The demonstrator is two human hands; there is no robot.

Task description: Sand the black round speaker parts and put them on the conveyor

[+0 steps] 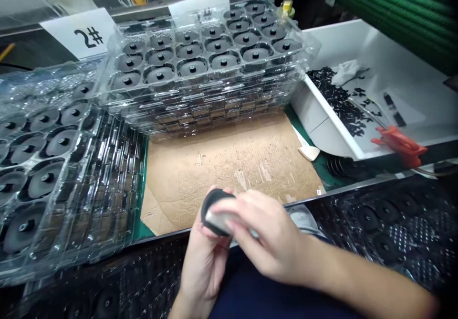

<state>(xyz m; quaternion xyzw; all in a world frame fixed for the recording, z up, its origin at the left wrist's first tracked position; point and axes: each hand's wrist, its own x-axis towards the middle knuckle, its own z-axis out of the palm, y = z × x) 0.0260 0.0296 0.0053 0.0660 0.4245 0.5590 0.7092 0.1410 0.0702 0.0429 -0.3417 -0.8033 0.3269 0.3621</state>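
A round black part (pixel 214 198) is held up by my left hand (pixel 205 261), whose fingers wrap round it from behind and below, just past the front edge of the work surface. My right hand (pixel 266 230) is closed on a pale, whitish object (pixel 219 219) and presses it against the face of the black part. Motion blur and my fingers hide what the pale object is. Behind my hands lies a sheet of brown cardboard (pixel 222 161).
Stacked clear trays of round black parts stand at the back (pixel 193 75) and on the left (pixel 53 166). A white bin (pixel 332 118) on the right holds small black pieces and a red-handled tool (pixel 400 143). A green ribbed hose (pixel 400 8) hangs at the upper right.
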